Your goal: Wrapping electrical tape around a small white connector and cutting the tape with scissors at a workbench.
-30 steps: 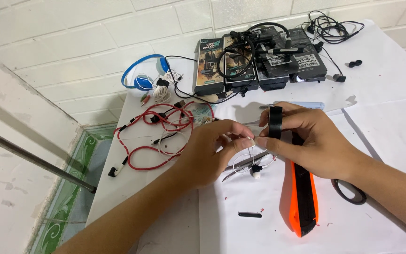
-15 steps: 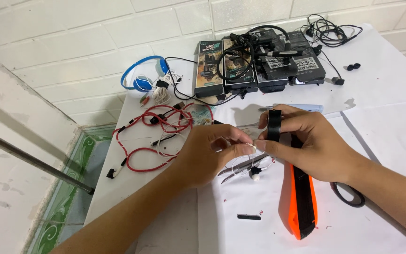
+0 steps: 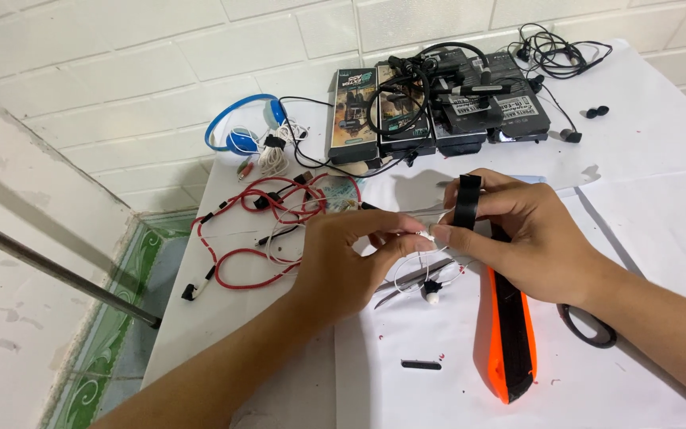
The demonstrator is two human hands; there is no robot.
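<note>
I see a white tabletop (image 3: 660, 159) against a white tiled wall (image 3: 160, 48). Just before the dark boxes (image 3: 438, 111), my left hand (image 3: 343, 262) and right hand (image 3: 518, 230) pinch a thin white wire (image 3: 430, 262), the right also clamped on black tape (image 3: 468, 202).

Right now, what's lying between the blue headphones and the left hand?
In the head view, a tangle of red cable lies on the table between the blue headphones and the left hand.

We saw four flat rectangular retail boxes (image 3: 438, 111) side by side at the table's far edge, against the tiled wall. Dark fronts, greenish artwork on the left two, white labels (image 3: 474, 106) on the right ones, black cables draped over.
</note>
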